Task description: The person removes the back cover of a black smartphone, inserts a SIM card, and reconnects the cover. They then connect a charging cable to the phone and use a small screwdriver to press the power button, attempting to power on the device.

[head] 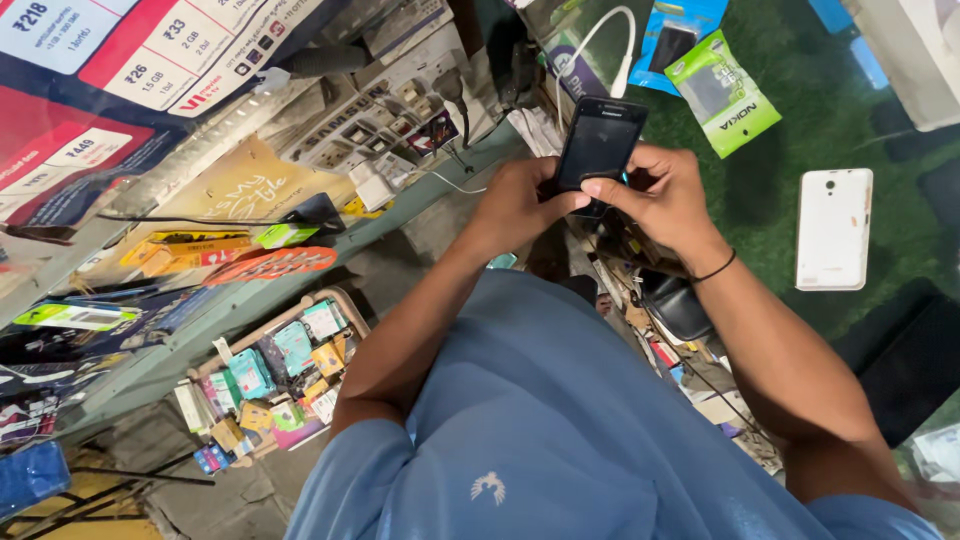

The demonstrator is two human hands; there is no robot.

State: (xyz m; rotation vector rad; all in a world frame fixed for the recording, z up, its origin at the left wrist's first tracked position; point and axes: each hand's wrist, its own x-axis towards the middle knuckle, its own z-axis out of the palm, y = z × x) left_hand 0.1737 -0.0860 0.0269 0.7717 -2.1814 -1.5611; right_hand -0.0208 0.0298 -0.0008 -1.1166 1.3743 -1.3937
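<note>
Above green matted counter [800, 130], glossy black slab phone [598, 140], both hands [520, 205] [665, 195] clasping

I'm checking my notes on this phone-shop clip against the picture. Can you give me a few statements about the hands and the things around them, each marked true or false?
1. Both hands hold the black phone. True: the left hand and the right hand grip it together.
2. The phone's screen is lit. False: it is dark.
3. A white phone lies on the green surface. True.
4. The right wrist is bare. False: it wears a thin black band.
5. The green packet is in the left hand. False: it lies on the green surface.
</note>
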